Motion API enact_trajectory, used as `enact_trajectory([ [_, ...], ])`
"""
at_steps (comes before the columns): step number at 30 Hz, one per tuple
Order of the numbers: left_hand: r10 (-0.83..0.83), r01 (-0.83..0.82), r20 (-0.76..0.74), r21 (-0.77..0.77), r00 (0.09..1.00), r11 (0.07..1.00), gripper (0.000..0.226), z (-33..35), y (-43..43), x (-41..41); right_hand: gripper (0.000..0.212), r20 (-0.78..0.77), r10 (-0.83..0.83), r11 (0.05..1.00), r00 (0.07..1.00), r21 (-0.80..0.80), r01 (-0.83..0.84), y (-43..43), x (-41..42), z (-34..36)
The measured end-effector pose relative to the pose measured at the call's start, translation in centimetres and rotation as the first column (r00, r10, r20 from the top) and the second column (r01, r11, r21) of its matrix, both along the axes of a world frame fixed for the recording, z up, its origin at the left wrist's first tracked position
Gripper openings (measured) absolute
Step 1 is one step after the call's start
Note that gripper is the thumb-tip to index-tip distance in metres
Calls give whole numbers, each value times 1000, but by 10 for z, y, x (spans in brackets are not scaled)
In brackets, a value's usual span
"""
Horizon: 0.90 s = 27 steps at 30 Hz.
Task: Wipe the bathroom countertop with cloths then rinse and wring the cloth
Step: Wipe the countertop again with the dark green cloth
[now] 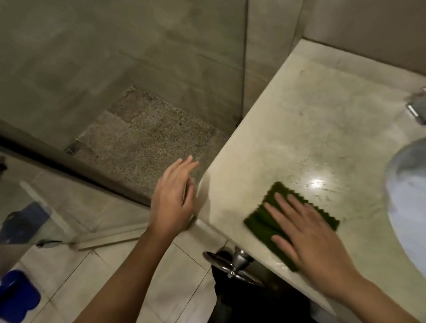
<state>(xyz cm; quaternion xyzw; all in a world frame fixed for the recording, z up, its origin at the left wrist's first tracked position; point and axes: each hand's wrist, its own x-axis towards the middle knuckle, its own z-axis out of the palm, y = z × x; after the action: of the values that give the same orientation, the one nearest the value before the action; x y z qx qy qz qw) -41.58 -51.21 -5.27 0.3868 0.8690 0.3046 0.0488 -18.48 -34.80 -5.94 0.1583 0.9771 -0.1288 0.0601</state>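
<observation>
Glossy wet stone countertop (306,128), ribbed cloth (262,218)

No readable text, labels, brands, numbers or signs showed anywhere in the view. Every surface was plain and unmarked, and blur at the frame edges hid any fine print there.

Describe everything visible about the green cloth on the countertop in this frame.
The green cloth is dark green, folded into a flat, roughly rectangular pad with a zigzag edge along its far side. It looks like soft, ribbed fabric. It lies flat near the front left corner of the pale stone countertop, left of the white sink basin. The right hand presses on it palm-down with fingers spread, covering its right part. The left hand is apart from it, beyond the counter edge.
</observation>
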Motion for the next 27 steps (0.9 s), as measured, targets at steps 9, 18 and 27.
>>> enact_trajectory([
  [9,-142,141,-27,-36,990,989,37,2,81,34,57,-45,-160,987,986,12,160,46,-28,0],
  [18,-282,274,-69,-113,957,955,42,-14,136,55,58,-90,-292,956,952,-10,293,118,1,-1],
  [27,-282,250,-145,-205,948,946,46,-18,138,59,54,-53,7,997,999,-75,-11,74,62,3],
])
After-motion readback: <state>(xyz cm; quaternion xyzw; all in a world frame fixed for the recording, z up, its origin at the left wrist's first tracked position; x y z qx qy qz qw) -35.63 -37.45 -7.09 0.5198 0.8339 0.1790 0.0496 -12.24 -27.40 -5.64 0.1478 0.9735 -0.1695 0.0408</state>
